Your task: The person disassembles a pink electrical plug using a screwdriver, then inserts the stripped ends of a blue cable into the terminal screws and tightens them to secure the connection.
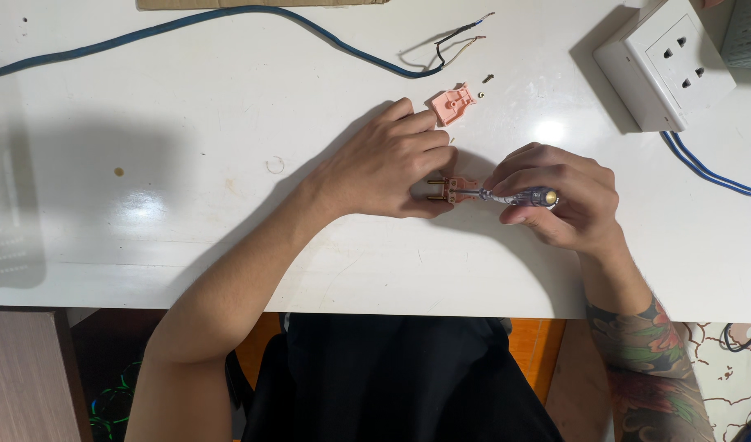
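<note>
My left hand [388, 164] pinches the pink plug base [451, 190] flat on the worktop [187, 123], prongs toward it, so my right hand [560, 200], fingers closed around the clear-handled screwdriver [515, 196], can bear on it steadily.

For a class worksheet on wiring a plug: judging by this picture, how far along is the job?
Done: the plug's pink cover lies off on the white table, a loose screw beside it, and the blue cable's wire ends are bared. In hand: the left hand steadies the pink plug base while the right hand holds a screwdriver to it. Left: the wires are not yet in the base; the cover is still off.
</note>
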